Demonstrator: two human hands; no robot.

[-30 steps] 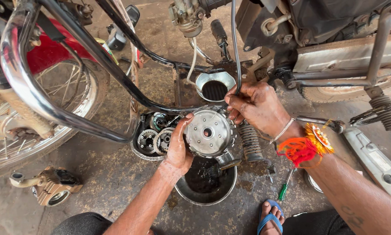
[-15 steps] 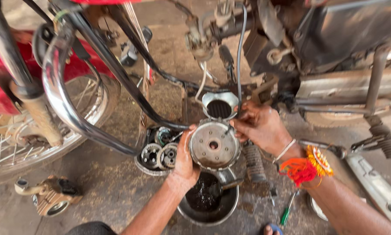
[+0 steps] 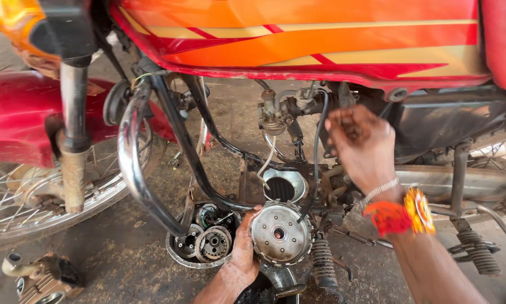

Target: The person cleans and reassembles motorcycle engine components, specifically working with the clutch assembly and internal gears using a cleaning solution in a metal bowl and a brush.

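Facing up, the round toothed clutch drum (image 3: 280,234) is gripped by the left hand (image 3: 243,245); the right hand (image 3: 361,147), raised above, is loosely curled, holding nothing.

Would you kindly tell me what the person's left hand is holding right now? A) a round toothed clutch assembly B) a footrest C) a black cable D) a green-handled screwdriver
A: the left hand grips the edge of the round clutch assembly, while the right hand is raised apart from it.

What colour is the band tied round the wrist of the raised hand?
The wrist band is red and orange with a yellow disc, clearest in the head view.
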